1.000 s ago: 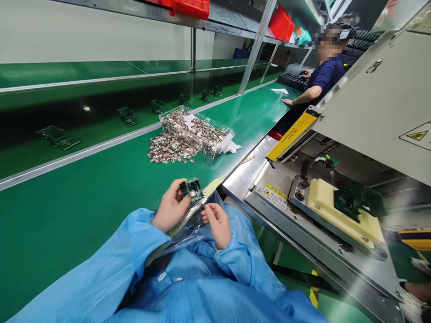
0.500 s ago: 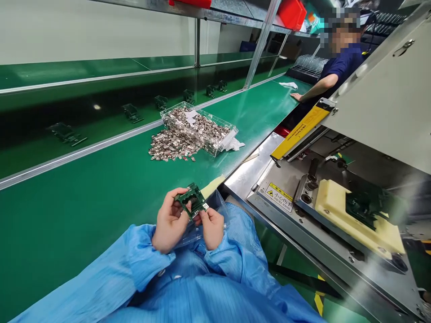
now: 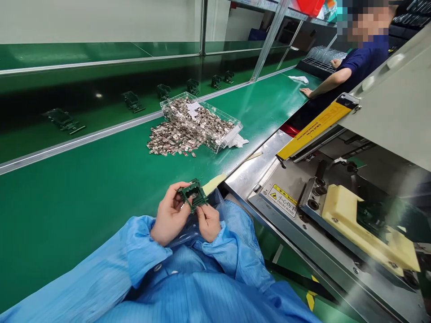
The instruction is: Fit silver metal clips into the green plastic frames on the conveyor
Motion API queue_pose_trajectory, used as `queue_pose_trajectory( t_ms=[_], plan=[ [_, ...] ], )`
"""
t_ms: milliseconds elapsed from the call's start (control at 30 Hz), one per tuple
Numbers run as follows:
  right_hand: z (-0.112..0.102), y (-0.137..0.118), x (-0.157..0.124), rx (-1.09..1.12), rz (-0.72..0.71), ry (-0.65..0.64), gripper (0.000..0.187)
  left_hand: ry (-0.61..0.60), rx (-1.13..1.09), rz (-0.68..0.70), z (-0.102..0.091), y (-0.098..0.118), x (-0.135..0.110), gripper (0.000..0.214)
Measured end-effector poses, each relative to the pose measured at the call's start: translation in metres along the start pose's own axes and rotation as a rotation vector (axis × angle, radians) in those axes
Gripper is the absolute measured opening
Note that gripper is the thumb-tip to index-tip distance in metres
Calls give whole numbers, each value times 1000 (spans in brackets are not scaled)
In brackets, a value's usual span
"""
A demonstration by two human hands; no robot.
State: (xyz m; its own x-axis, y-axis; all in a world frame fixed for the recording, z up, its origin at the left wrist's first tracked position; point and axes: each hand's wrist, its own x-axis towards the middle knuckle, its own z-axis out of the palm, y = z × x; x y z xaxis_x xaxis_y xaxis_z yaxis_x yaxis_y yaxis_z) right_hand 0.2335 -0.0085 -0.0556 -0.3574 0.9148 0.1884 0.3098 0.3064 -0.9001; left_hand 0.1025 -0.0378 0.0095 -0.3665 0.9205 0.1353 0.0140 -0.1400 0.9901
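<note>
Close in front of my body, my left hand [image 3: 171, 216] grips a small green circuit board [image 3: 202, 197] with a large cut-out in its middle. The thumb reaches over the board's lower left side, at the opening. My right hand [image 3: 209, 222] pinches the lower right edge between thumb and curled fingers. The board is tilted, its face turned towards me. Under both hands lies a clear plastic bag [image 3: 220, 202], partly hidden by them. A pale yellow strip [image 3: 214, 183] sticks out just beyond the board.
Small metal pieces [image 3: 168, 140] lie heaped on the green bench, beside a clear tray [image 3: 226, 142] filled with more. Several dark green boards [image 3: 63, 121] stand along the strip behind. To the right is a machine with a yellow fixture [image 3: 363, 233]. A co-worker [image 3: 350, 72] stands farther back.
The board has turned a little in my hands, and its light pads no longer show. My view has shifted slightly. The co-worker's second hand now shows near the black rack.
</note>
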Motion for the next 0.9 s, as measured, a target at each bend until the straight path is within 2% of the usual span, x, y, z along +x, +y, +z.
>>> queue_pose_trajectory(
  t_ms=[100,233,333,400,467,533,633,767,900],
  plan=[
    [-5,12,5,-111,58,-77,37,26,-48,-12,-1,-1,7,38],
    [-19,17,11,-187,128,-86,31,70,-124,-16,-3,1,13,46],
    [-37,-6,11,-203,119,-107,21,8,-229,-112,-6,2,10,52],
    [-49,-31,10,-160,52,-107,19,-39,-298,-157,-7,1,8,52],
    [-55,-55,11,-103,-38,-52,21,-75,-327,-157,-8,0,5,50],
    [-55,-72,15,-55,-109,40,17,-99,-313,-123,-8,-2,3,48],
    [-43,-83,23,-4,-147,123,14,-122,-252,-62,-9,-3,1,44],
    [-28,-87,32,-36,-134,129,9,-151,-224,-5,-11,-3,-1,39],
    [-25,-92,32,-102,-130,103,8,-179,-238,23,-12,-3,-3,36]
  ],
)
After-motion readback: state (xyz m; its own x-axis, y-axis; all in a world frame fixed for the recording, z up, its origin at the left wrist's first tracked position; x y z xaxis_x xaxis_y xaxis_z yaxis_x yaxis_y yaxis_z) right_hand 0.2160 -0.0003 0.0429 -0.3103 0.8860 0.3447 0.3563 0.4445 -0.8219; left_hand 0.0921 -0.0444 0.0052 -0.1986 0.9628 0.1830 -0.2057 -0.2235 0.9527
